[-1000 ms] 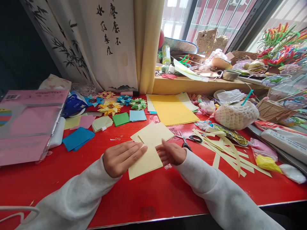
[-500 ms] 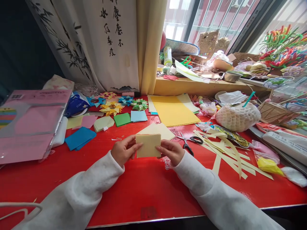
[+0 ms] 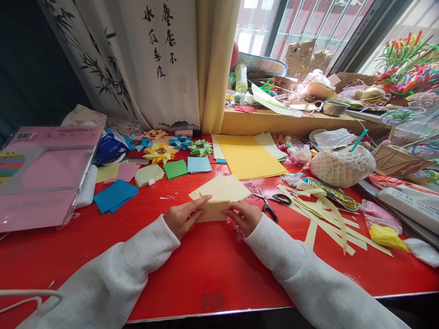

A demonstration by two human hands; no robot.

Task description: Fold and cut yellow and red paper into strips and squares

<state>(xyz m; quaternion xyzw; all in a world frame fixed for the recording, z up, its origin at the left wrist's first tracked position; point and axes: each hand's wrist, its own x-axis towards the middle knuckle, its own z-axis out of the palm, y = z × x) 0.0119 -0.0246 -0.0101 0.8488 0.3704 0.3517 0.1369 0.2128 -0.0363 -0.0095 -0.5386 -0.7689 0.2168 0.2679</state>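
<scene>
Pinching a folded cream paper (image 3: 213,212) at its two sides, the left hand (image 3: 182,217) and right hand (image 3: 245,216) held it over the red tabletop (image 3: 206,260), just before flat cream sheets (image 3: 228,186). Black-handled scissors (image 3: 267,199) lay near the right hand, beside cut paper strips (image 3: 311,233).

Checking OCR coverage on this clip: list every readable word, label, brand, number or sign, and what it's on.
"水": white curtain, left column.
"痕": same column, bottom.
Other brush characters there: too stylised for me to read surely.
Too small or blurred: print and barcode on the pink package; lettering on the blue packet, the yellow-black wrapper, the white box and the bottle.
No brand or number legible.
</scene>
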